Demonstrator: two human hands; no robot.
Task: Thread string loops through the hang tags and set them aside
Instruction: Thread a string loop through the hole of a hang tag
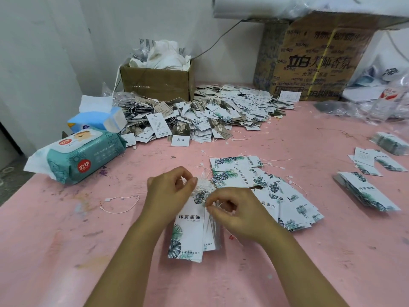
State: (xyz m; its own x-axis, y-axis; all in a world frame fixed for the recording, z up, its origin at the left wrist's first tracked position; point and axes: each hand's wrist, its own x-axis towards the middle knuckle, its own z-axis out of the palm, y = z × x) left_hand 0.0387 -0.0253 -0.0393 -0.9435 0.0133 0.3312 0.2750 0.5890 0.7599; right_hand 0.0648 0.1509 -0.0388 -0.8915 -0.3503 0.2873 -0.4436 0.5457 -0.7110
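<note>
A small stack of white hang tags point(190, 231) with green leaf prints hangs between my hands over the pink table. My left hand point(170, 191) pinches a tangled bunch of white string loops point(202, 187) at the top of the stack. My right hand point(234, 212) pinches a string at the tags' top right edge. More leaf-print tags point(265, 191) lie fanned out just right of my hands. A loose string loop point(119, 204) lies on the table to the left.
A big heap of strung tags point(210, 111) fills the back of the pink table point(66, 251), before a small carton point(157, 82) and a large carton point(314, 60). Wet wipes point(77, 156) and tissues point(97, 120) sit left. Tag stacks point(365, 193) lie right.
</note>
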